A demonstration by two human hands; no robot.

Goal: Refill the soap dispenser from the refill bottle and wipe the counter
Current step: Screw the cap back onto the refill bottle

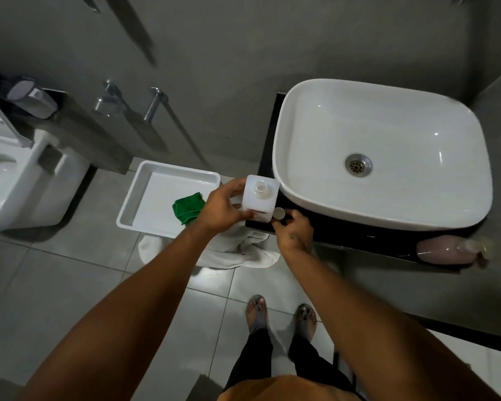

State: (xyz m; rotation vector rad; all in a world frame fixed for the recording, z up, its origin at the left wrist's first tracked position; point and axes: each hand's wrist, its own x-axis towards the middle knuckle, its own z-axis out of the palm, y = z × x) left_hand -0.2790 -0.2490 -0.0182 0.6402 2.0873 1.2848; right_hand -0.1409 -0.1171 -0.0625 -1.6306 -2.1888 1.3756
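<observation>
A white square refill bottle (260, 198) stands upright at the left front corner of the black counter (356, 233), its round neck uncovered. My left hand (224, 208) grips the bottle's left side. Just right of the bottle, my right hand (294, 231) rests on the counter edge, its fingertips on a small white round cap (278, 213). A pinkish soap dispenser (446, 250) lies on its side at the counter's right front. In a white tray (145, 204) to the left lies a folded green cloth (188, 207).
A white vessel sink (315, 157) fills most of the counter. The tray sits on a white towel (237, 250) above the tiled floor. A toilet (15, 180) stands far left. Chrome wall fittings (128, 102) are on the grey wall. My feet (281, 316) stand below.
</observation>
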